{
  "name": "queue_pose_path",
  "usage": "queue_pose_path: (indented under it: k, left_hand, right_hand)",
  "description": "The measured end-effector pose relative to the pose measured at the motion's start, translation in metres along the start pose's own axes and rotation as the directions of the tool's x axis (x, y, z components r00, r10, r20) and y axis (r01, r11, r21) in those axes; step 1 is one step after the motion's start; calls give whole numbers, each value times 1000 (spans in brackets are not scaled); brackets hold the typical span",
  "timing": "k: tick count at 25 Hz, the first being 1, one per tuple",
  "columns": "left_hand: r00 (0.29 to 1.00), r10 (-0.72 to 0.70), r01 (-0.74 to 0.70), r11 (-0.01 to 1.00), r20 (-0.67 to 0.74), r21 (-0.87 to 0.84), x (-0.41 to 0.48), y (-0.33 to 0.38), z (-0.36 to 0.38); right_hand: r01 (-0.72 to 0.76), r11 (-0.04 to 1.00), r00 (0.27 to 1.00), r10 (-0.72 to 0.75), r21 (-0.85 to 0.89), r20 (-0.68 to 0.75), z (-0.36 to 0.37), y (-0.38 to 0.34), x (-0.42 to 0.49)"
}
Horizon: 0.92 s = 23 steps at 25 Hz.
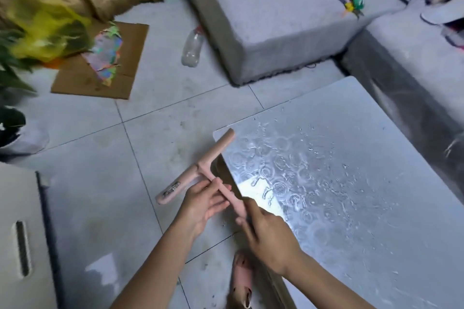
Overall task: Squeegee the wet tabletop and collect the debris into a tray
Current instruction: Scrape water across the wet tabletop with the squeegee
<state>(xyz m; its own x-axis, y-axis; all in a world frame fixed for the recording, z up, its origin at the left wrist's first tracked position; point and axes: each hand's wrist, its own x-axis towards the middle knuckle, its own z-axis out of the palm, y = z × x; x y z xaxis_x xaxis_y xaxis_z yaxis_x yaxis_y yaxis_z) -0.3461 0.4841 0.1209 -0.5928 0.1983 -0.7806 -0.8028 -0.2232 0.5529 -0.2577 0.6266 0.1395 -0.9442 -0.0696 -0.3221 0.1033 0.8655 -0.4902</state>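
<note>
Pink squeegee [216,150] at the wet table's [376,133] left edge, left hand [206,203] pinching its crossbar by the T-joint, right hand [268,233] at the bar's near end, grip too blurred to call: looks light, stiff plastic, prob slick wet, so grab the handle.
</note>
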Motion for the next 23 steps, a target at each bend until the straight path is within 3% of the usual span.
queue_pose_path:
  k: [3,6,9,12,17,18,21,23]
  left_hand:
    - [997,-67,64,993,23,99,28,-7,41]
    - [999,-46,51,979,-28,199,72,3,71]
    - [994,-18,44,971,-112,236,104,26,70]
    - [978,-62,127,934,-198,334,138,29,56]
    - [926,111,117,824,-362,554,195,31,29]
    - [913,164,121,767,-374,630,205,31,25]
    - [913,307,111,449,-269,887,227,34,16]
    - [943,288,72,306,-165,949,235,39,16]
  right_hand:
    - [-43,995,996,35,91,81,-7,33,25]
    - [-33,993,998,27,118,49,-23,73,70]
    - [-63,992,998,60,106,36,-40,104,119]
    - [-146,978,988,137,147,72,-43,130,178]
    - [-136,985,986,124,107,108,-21,151,206]
    - [-145,987,984,136,68,112,-16,159,192]
    - [-213,977,968,212,-1,134,-11,178,130]
    - [-291,957,943,289,-17,167,-19,180,93]
